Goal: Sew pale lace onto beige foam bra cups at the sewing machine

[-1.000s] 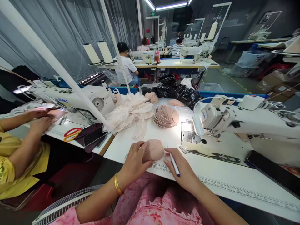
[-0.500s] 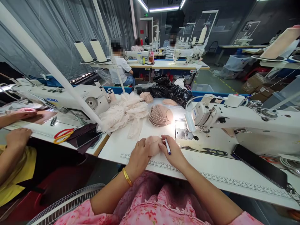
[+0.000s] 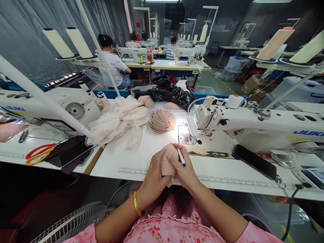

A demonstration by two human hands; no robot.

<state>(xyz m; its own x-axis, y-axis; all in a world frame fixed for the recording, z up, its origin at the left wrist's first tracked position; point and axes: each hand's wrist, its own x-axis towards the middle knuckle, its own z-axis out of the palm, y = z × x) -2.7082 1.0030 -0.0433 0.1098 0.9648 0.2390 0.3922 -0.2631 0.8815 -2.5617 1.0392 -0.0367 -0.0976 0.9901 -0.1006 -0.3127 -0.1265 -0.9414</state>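
One pen [image 3: 181, 157] is showing at five o'clock, two thread cones [image 3: 80, 43] at ten, one pair of scissors [image 3: 39, 153] at nine.

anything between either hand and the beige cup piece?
Nothing visible. The left hand and right hand are both on the beige cup piece. The white pen in the right hand doesn't keep that thumb off it; can't tell whether the pen's tip touches the piece.
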